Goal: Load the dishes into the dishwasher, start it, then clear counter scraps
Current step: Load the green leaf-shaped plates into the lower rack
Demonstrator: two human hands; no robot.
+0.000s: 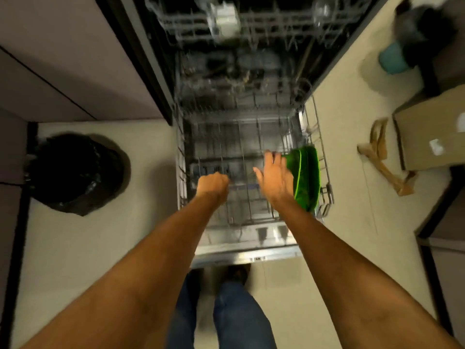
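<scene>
Head view, looking straight down; much of it motion-blurred.

Lower rack [251, 157] is pulled out over the open dishwasher door [246, 253]; this rack is the landmark. Its wires smear together toward the back, so nothing in its far half can be made out.

Green dishes [305, 177] stand on edge at the rack's right side. They look like two or more plates together, count uncertain; their lower end is hidden by the right forearm.

Right hand [274, 175] is over the rack just left of the dishes, fingers straight and spread wide, holding nothing. Fingertips blurred; contact with the dishes cannot be told.

Left hand [213, 185] is over the rack's front left, fingers curled under in a fist. They are hidden beneath the hand, so whether they hold a rack wire cannot be told.

Upper rack [251, 23] shows beyond the lower rack, cut off by the top edge, holding a pale blurred item [224, 21] of unclear kind.

Black-lined bin [78, 175] stands on the floor left of the rack. A cardboard box [432, 132] and a brown paper bag [382, 154] lie right of it. Jeans-clad legs [236, 318] show below the door.
</scene>
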